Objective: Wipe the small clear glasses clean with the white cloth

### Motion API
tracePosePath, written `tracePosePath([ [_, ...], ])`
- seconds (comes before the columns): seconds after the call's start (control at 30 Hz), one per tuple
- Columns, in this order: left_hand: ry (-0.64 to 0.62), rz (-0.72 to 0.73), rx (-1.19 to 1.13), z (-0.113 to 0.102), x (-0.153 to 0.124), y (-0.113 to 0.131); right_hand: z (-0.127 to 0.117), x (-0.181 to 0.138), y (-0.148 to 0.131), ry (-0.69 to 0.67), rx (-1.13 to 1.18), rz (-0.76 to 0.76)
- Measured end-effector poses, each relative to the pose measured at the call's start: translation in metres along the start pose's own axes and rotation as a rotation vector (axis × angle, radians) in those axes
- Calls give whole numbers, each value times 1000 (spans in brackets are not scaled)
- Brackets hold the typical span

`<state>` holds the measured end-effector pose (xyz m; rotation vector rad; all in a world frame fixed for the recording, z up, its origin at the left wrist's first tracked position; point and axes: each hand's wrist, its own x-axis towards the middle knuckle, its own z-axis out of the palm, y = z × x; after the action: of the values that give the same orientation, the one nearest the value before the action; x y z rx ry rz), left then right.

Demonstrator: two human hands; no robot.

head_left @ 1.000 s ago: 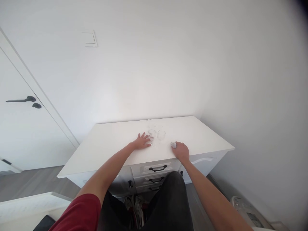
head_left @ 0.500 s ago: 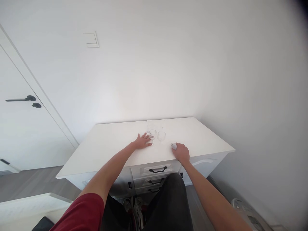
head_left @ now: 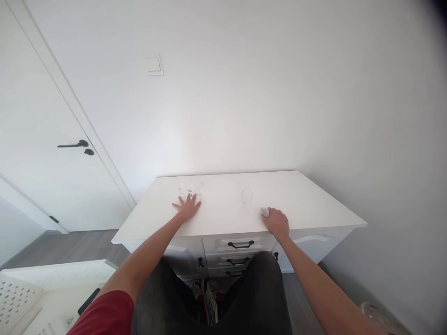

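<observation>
On the white cabinet top (head_left: 220, 218), my left hand (head_left: 188, 208) is spread out with its fingertips against a small group of clear glass pieces. One of these, a round clear glass (head_left: 199, 186), shows just beyond my fingers; the others are too faint to make out. Another round clear glass (head_left: 247, 197) stands apart, between my two hands. My right hand (head_left: 277, 222) rests near the front edge, its fingers wrapped around a small whitish-grey object (head_left: 265, 212), possibly a wadded cloth. Most of that object is hidden in my grip.
Black-handled drawers (head_left: 240, 244) front the cabinet, close to my knees. A white wall rises behind it, with a light switch (head_left: 154, 65). To the left is a white door with a black handle (head_left: 71, 145); a white perforated panel (head_left: 17, 298) sits lower left.
My left hand has slid left along the top, and a clear glass has moved with it, away from the other glass. My right hand keeps its grip. The view has shifted left.
</observation>
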<state>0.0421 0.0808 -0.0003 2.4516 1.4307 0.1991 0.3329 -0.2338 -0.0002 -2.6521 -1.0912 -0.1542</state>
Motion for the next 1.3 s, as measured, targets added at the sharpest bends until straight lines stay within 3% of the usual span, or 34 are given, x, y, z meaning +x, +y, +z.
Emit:
tracePosePath([
  [0.1, 44, -133, 13, -10, 5, -24, 0, 0, 0, -5, -2, 0],
  [0.3, 66, -198, 15, -19, 18, -45, 2, 0, 1, 3, -8, 0],
  [0.77, 142, -343, 9, -12, 35, -35, 6, 2, 0, 6, -27, 21],
  [1.3, 210, -280, 5, -12, 13, -31, 3, 0, 0, 18, -9, 10],
])
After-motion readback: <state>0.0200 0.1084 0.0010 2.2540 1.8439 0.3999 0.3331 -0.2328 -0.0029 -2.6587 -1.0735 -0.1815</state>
